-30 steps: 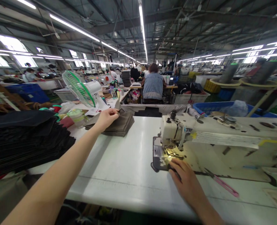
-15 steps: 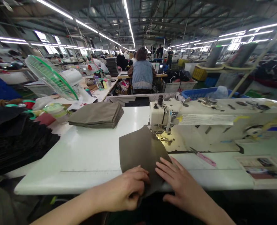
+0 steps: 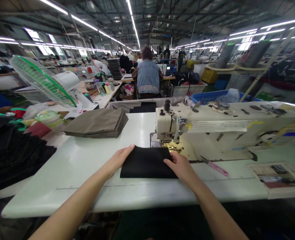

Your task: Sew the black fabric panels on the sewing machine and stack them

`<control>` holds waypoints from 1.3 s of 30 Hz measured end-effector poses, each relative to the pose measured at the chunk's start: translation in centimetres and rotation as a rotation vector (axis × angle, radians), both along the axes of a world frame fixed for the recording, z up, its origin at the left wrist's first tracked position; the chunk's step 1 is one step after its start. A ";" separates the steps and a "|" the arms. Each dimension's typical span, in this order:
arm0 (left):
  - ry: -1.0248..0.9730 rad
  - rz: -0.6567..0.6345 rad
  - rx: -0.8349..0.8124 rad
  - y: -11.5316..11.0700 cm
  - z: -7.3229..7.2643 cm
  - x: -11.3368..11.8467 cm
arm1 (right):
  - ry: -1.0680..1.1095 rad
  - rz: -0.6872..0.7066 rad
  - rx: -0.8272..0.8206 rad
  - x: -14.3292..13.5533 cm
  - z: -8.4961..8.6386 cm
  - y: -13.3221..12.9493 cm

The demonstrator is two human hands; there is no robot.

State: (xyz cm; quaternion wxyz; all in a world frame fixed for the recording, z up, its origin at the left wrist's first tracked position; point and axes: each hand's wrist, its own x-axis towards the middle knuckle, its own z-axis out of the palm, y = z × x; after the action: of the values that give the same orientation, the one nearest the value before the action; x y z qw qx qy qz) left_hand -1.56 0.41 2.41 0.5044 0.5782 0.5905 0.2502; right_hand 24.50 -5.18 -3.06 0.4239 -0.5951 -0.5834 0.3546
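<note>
A piece of fabric (image 3: 147, 163) lies on the white sewing table (image 3: 82, 166) just in front of the sewing machine's needle area, its black face up. My left hand (image 3: 122, 156) pinches its far left corner, thumb on top. On the right edge, my right hand (image 3: 179, 164) grips the cloth between thumb and fingers, some fingers hidden beneath it. The sewing machine (image 3: 168, 125) stands directly beyond, its lamp lighting the needle plate. A stack of grey-brown fabric pieces (image 3: 97, 123) sits at the back left of the table.
Pink-handled snips (image 3: 216, 167) lie right of my right hand. A small tool tray (image 3: 274, 178) is set into the table at right. Piled black fabric (image 3: 14, 150) and a green-rimmed fan (image 3: 44, 80) stand at left. A person in a denim vest (image 3: 148, 76) sits ahead.
The fabric showed its grey-brown face before and now shows black. My hands have moved forward and apart, from its near end to its far left corner and right edge.
</note>
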 end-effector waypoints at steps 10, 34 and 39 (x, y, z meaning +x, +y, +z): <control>0.510 -0.098 0.380 -3.2 -1.7 0.6 | -0.174 -0.011 0.110 0.0 -0.6 -2.5; 0.740 -0.124 0.374 -2.5 -2.4 1.9 | -0.305 -0.110 0.085 -0.8 -0.8 -1.4; 0.655 0.031 0.332 -2.0 -2.3 1.3 | -0.394 -0.093 0.149 -0.6 -1.4 -1.7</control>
State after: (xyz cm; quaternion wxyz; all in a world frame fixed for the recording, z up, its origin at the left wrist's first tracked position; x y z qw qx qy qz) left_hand -0.21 -1.59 0.16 0.1844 0.6926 0.6806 0.1518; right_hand 23.89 -6.85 -4.46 0.3601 -0.6462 -0.6517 0.1674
